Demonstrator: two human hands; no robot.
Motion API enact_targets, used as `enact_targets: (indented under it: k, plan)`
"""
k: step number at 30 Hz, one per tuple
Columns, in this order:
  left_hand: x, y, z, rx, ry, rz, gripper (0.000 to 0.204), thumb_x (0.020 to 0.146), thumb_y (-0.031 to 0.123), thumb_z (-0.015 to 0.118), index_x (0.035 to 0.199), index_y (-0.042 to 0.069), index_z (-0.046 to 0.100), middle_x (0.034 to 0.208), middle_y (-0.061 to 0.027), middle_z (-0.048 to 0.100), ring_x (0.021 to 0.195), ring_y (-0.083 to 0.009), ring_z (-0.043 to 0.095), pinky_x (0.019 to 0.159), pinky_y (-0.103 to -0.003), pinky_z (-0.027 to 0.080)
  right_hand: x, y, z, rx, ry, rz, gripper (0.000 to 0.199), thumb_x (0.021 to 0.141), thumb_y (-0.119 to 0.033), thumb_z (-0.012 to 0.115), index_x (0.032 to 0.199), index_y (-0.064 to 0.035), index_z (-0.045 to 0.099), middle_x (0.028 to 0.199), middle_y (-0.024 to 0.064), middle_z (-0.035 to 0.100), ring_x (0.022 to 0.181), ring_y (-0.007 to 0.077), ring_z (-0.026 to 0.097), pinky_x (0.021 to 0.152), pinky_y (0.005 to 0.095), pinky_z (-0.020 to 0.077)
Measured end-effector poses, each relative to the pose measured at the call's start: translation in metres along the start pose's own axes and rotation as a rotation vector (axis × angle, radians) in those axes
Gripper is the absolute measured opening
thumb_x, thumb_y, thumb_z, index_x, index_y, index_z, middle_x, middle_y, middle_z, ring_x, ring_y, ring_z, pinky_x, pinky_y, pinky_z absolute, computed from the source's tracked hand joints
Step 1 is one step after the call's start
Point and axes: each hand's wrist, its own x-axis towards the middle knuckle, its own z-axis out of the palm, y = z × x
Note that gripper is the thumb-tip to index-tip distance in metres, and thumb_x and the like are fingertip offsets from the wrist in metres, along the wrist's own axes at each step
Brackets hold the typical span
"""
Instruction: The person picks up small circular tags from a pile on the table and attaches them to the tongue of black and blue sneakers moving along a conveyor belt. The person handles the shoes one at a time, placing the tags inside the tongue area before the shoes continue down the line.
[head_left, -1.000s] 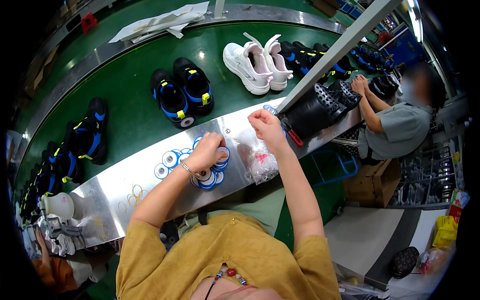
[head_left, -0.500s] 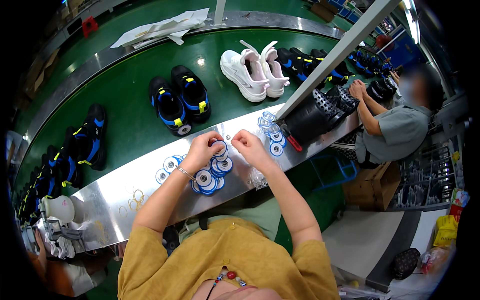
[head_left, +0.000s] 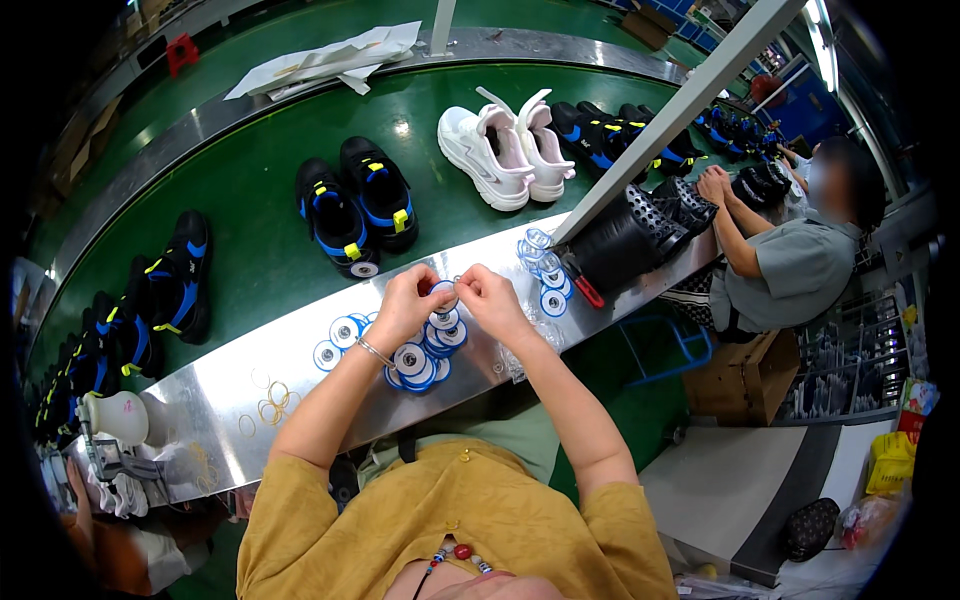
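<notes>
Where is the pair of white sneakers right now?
In the head view, the pair of white sneakers sits on the green conveyor belt, upper middle, between the black-and-blue shoes to their left and more dark shoes to their right.

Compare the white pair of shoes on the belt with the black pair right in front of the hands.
The white shoes are plain white with pale pink inside; the black shoes carry blue and yellow trim. The white shoes lie farther right on the green belt; the black shoes lie closer to the left hand. Both pairs sit side by side, untouched.
</notes>
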Motion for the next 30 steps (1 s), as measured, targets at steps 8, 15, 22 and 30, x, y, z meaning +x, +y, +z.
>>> enact_targets:
  k: [8,15,22,30]
  plan:
    - [0.000,0.023,0.001,-0.215,-0.043,0.036,0.016,0.084,0.011,0.066,0.092,-0.003,0.066,0.076,-0.0037,0.064,0.067,-0.0079,0.057,0.060,-0.020,0.047,0.010,-0.001,-0.004,0.430,-0.110,0.051,0.012,0.090,-0.008,0.054,0.098,0.0004,0.053,0.071,0.0024,0.058,0.060,0.0065,0.051,0.051,0.0212,0.0398]
    - [0.019,0.025,-0.002,-0.594,-0.158,-0.134,0.018,0.089,0.017,0.061,0.080,0.001,0.064,0.067,-0.0004,0.057,0.060,-0.0066,0.050,0.057,-0.020,0.042,0.008,-0.009,-0.016,0.246,-0.080,-0.144,0.009,0.090,-0.007,0.055,0.093,0.0012,0.054,0.065,0.0041,0.057,0.059,0.0083,0.053,0.054,0.0242,0.0426]
    - [0.044,0.031,0.010,-0.492,-0.101,-0.059,0.016,0.085,0.014,0.062,0.077,0.001,0.061,0.067,-0.0001,0.057,0.061,-0.0069,0.051,0.056,-0.021,0.041,0.022,0.008,-0.036,0.244,-0.061,-0.060,0.013,0.085,-0.012,0.062,0.086,0.0012,0.058,0.067,0.0024,0.059,0.058,0.0073,0.051,0.053,0.0238,0.0410]
    - [0.136,0.033,0.043,-0.009,0.050,0.427,0.024,0.092,0.019,0.053,0.110,0.004,0.060,0.106,-0.0141,0.062,0.087,-0.0233,0.061,0.077,-0.031,0.047,0.022,0.024,-0.076,0.218,0.102,0.010,0.011,0.084,-0.011,0.063,0.083,-0.0004,0.061,0.063,0.0009,0.057,0.057,0.0050,0.048,0.052,0.0218,0.0384]
